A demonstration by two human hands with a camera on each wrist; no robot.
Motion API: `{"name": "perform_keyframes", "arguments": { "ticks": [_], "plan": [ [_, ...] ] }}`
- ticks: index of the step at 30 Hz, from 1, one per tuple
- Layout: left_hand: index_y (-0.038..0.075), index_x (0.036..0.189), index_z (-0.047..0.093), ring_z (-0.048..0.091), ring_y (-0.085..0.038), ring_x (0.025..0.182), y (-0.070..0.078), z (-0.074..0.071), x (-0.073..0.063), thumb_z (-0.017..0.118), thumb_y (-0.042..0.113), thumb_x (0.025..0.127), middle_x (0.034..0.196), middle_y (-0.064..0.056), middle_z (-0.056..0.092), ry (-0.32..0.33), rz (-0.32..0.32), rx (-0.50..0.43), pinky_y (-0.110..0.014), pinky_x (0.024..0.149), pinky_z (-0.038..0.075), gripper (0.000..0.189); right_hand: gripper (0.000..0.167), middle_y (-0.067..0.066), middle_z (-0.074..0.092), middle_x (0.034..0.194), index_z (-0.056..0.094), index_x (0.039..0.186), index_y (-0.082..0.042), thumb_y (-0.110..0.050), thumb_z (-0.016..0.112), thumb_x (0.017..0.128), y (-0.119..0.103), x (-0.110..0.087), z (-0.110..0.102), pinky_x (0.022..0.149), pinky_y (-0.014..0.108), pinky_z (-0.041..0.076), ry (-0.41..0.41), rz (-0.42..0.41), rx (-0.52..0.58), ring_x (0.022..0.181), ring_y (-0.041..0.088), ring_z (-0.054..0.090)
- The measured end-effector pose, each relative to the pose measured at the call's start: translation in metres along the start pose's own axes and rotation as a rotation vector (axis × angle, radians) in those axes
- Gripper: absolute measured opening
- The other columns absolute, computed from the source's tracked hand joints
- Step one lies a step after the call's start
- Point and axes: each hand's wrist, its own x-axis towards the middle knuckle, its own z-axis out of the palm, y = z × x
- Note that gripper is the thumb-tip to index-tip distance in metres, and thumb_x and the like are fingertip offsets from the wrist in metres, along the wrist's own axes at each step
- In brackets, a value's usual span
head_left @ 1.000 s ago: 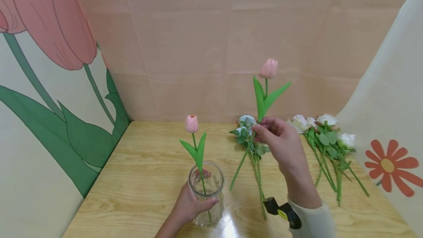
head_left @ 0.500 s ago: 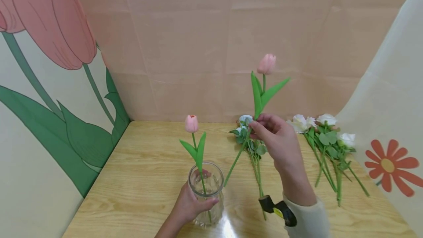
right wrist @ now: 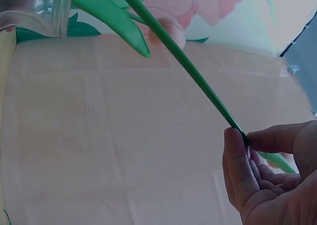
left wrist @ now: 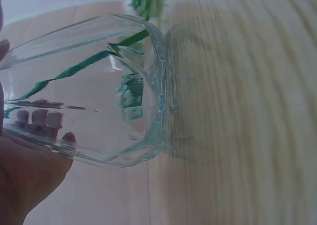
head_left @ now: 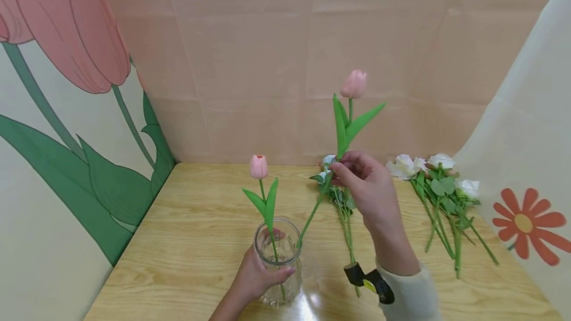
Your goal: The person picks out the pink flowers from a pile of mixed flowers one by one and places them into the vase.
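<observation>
My left hand (head_left: 256, 276) grips a clear glass vase (head_left: 292, 281) that stands on the table, thumb across its near side and fingers behind. One pink tulip (head_left: 258, 167) with two green leaves leans inside the vase, its stem running down through the glass. Between thumb and fingertips my right hand (head_left: 372, 189) pinches the stem of a second pink tulip (head_left: 354, 84) just under its leaves. That stem (right wrist: 183, 59) slants down to the left, and its lower end overlaps the vase's right rim in the head view. Faceted glass and the green stem (left wrist: 74, 70) show in the left wrist view.
Behind the right hand lie pale blue flowers (head_left: 327, 162) with long stems. Several white flowers (head_left: 441, 161) lie at the right on the wooden table (head_left: 187, 241). A pink-brown backdrop (head_left: 241, 63) rises at the back, with printed flower cloths on both sides.
My right hand has moved left with the tulip, bringing its stem end from right of the vase to the vase's rim. The left hand and vase have stayed still.
</observation>
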Motion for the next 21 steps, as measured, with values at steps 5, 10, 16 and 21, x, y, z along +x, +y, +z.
{"name": "perform_keyframes", "arguments": {
  "ticks": [5,10,16,21],
  "plan": [
    [0.023,0.135,0.052,0.052,-0.038,0.129,0.0004,0.0003,0.0000,0.092,0.021,0.071,0.135,-0.007,0.060,0.003,0.000,0.001,-0.069,0.103,0.041,0.076,0.025,0.004,0.065,0.090,0.059,0.110,0.011,-0.006,0.069,0.095,-0.0010,-0.0015,0.0036,0.074,0.027,0.062,0.004,0.016,0.008,0.081,0.014,0.068],
    [0.023,0.135,0.052,0.052,-0.038,0.129,0.0009,0.0006,-0.0001,0.091,0.021,0.071,0.136,-0.007,0.060,0.003,0.000,0.000,-0.069,0.104,0.041,0.075,0.025,0.003,0.064,0.089,0.059,0.110,0.011,-0.005,0.069,0.095,-0.0019,-0.0025,0.0053,0.076,0.030,0.062,0.007,0.024,0.006,0.081,0.015,0.068],
    [0.023,0.135,0.052,0.052,-0.040,0.129,0.0022,0.0002,-0.0001,0.092,0.029,0.071,0.137,-0.009,0.060,0.001,-0.012,0.013,-0.069,0.103,0.042,0.075,0.023,0.007,0.064,0.091,0.060,0.110,0.009,-0.008,0.069,0.096,0.0016,-0.0038,0.0066,0.075,0.027,0.062,-0.007,0.007,-0.053,0.079,0.014,0.067],
    [0.024,0.135,0.052,0.052,-0.041,0.129,0.0033,0.0001,-0.0001,0.091,0.030,0.071,0.137,-0.010,0.059,0.004,-0.019,0.027,-0.070,0.101,0.043,0.075,0.024,0.010,0.065,0.094,0.062,0.110,0.007,-0.011,0.069,0.097,0.0042,-0.0062,0.0108,0.074,0.026,0.061,-0.020,-0.003,-0.104,0.080,0.017,0.067]
  ]
}}
